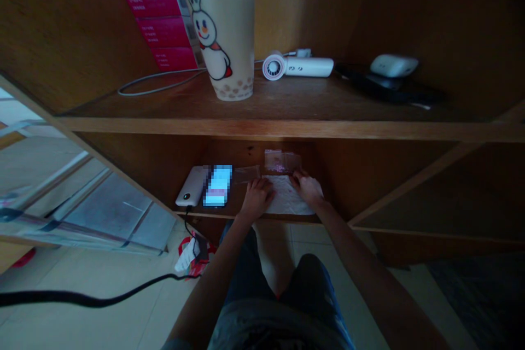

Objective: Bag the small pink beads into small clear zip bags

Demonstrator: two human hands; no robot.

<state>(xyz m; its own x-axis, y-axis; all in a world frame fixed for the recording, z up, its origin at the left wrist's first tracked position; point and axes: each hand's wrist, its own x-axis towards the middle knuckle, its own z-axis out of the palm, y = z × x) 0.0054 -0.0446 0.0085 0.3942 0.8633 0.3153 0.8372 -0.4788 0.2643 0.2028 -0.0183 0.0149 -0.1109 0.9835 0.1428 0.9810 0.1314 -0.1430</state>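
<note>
A white tissue-like sheet (286, 198) lies flat on the lower shelf, lightly creased. My left hand (257, 198) is at its left edge, with bent fingers closed on the border. At the upper right corner of the sheet, my right hand (307, 188) has its fingers pressed together on the edge. Just behind the sheet lie small clear plastic bags (282, 160), with something tiny and pinkish in them that is too small to name. Another flat clear bag (246, 174) rests behind my left hand.
A lit phone (218, 186) and a white power bank (192, 186) with a black cable sit left. The upper shelf (287, 128) overhangs my hands, holding a bubble tea cup (229, 38), pink boxes (162, 22), a white handheld fan (299, 66) and a white case (394, 65).
</note>
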